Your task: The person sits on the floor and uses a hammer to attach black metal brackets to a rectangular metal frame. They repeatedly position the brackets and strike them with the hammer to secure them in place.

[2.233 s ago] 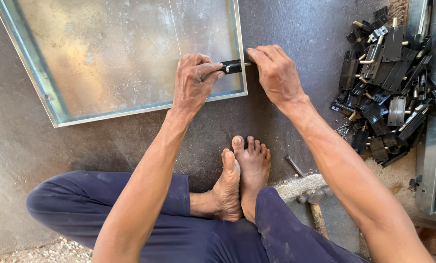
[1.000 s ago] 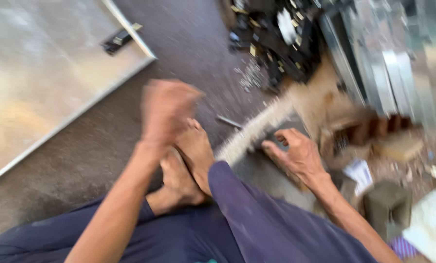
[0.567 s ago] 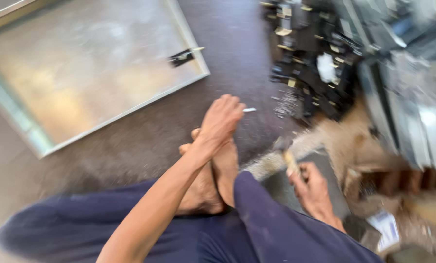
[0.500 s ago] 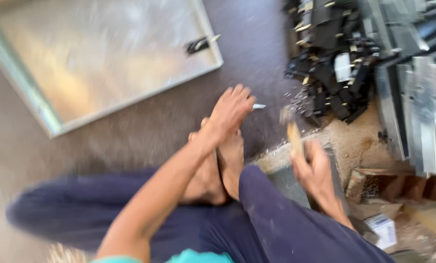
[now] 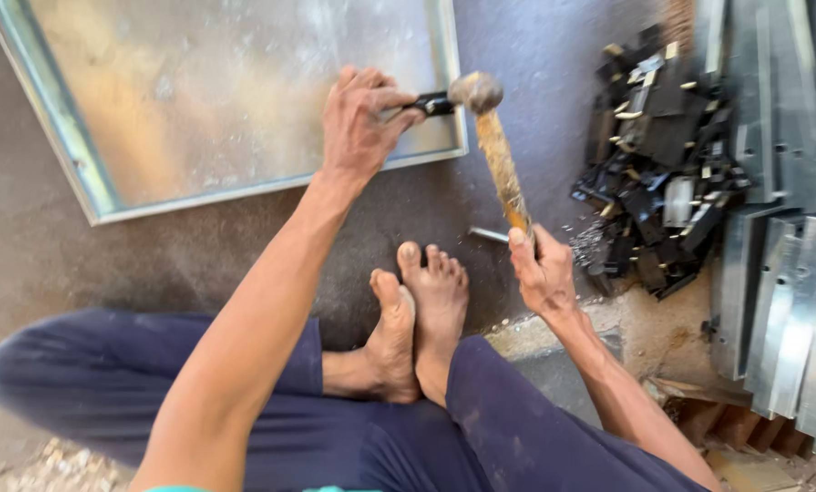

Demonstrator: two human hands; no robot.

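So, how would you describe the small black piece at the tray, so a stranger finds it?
Find the metal tray on the floor. At its right near corner, the left hand pinches a small black piece on the rim, with the hammer head against it. Other black pieces lie piled to the right.

Dark navy trousers point(image 5: 244, 428), bare feet point(image 5: 421, 319), arms bare, teal hem.

Warm daylight fills the scene, evenly bright rather than harsh. The metal sheet point(image 5: 244, 100) throws back a soft orange-gold glare, strongest left of its middle, with a paler bluish sheen along its rim. Right of the sheet, the hammer point(image 5: 494, 146) is smeared by motion blur, its head soft-edged. Further right, the grey metal strips point(image 5: 790, 273) blur and stretch toward the frame edge. Shadows are faint and short.
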